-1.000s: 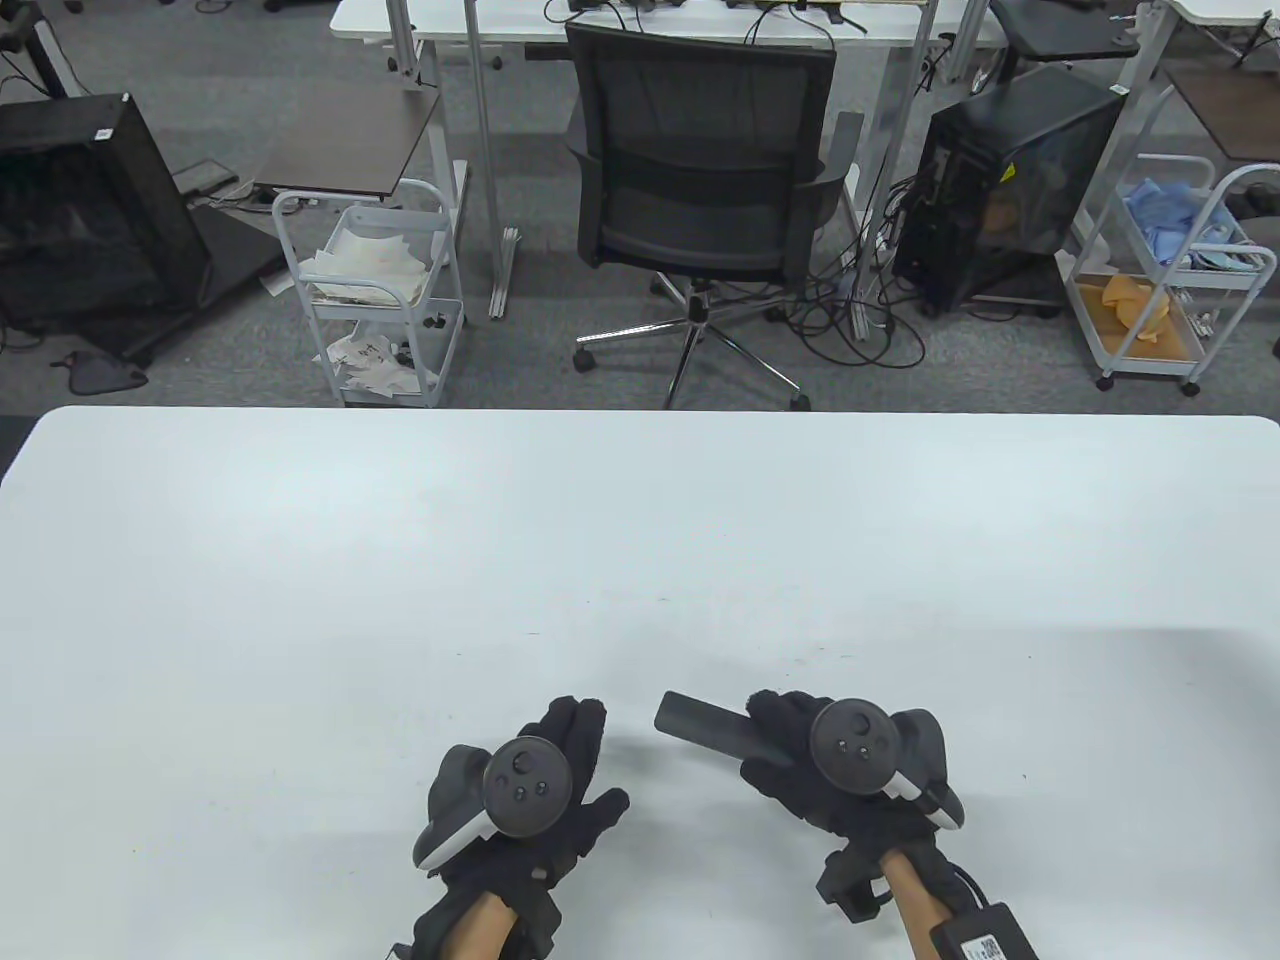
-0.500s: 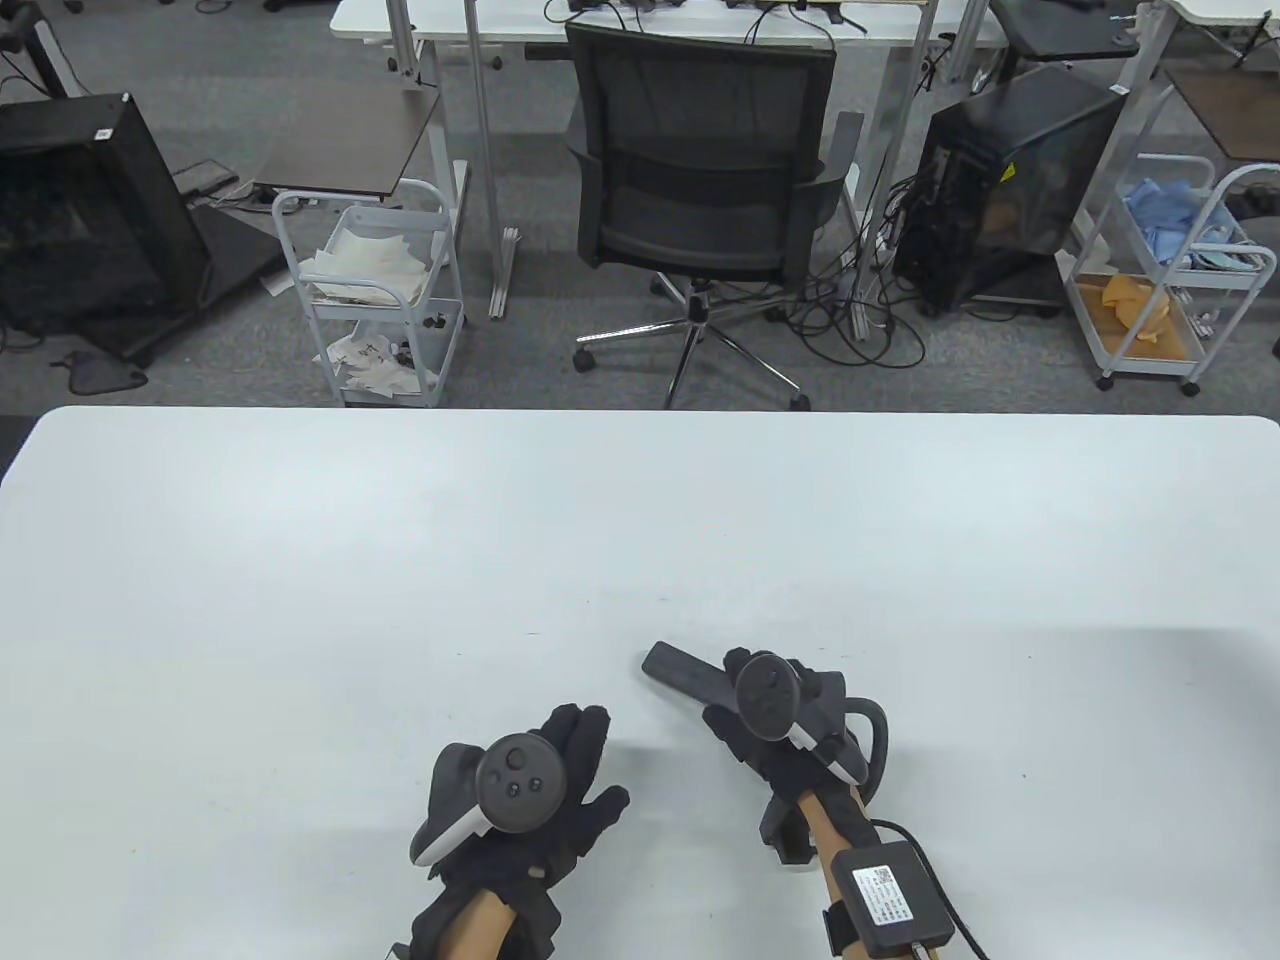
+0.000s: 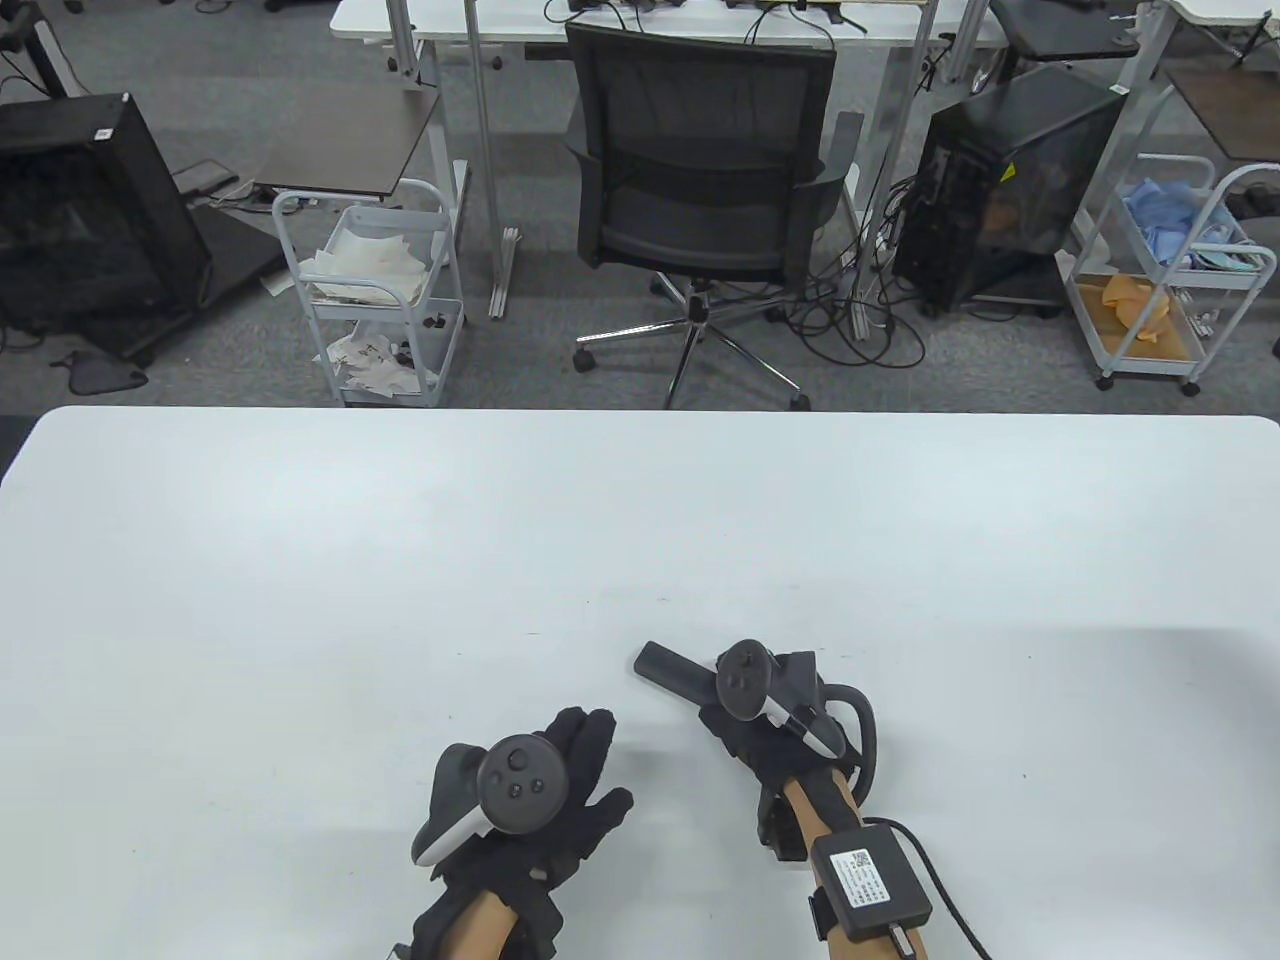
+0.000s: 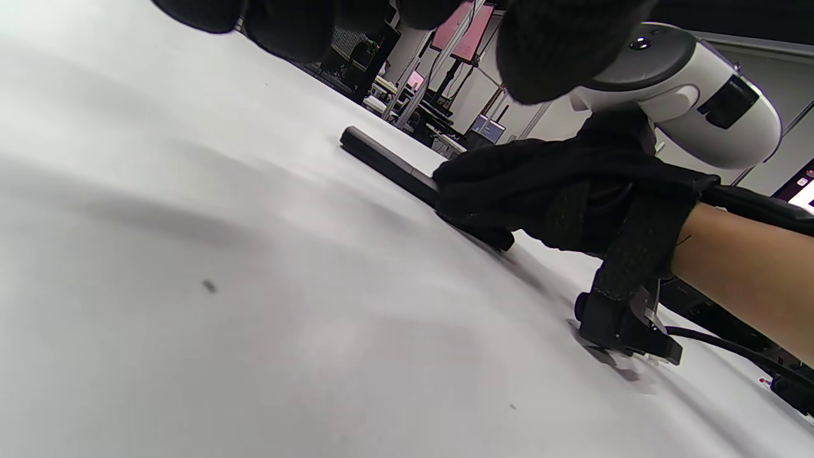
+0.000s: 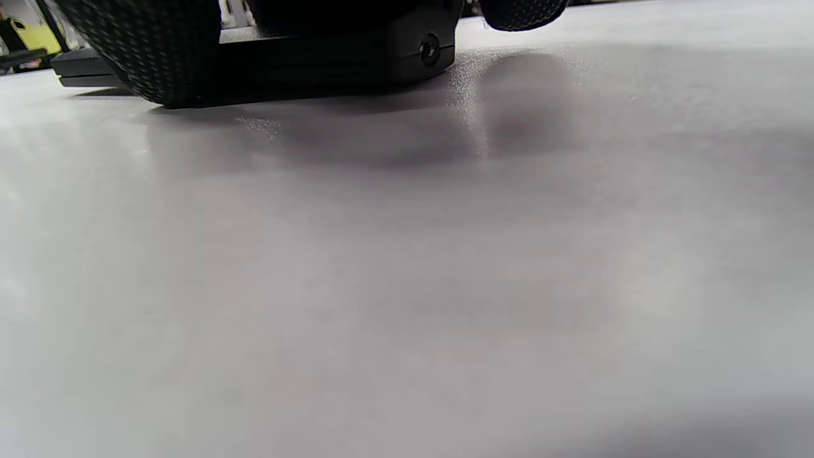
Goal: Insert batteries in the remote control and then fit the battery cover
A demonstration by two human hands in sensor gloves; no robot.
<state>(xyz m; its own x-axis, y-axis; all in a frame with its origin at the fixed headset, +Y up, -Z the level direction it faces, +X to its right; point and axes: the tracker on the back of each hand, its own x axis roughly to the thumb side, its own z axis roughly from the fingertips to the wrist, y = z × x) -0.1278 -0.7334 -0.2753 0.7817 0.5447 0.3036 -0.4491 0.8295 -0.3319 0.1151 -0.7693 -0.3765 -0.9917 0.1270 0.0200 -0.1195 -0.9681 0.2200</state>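
Table view looks down from the near edge; both wrist views skim low, sharing the remote control (image 4: 388,167)

The slim black remote control (image 3: 672,675) lies flat on the white bench (image 3: 300,560), its near end covered by the right hand (image 3: 775,715).

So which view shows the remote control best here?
The left wrist view: the remote control lies flat on the table, right hand gripping its near end. The table view shows only its far end; the right wrist view, its underside edge.
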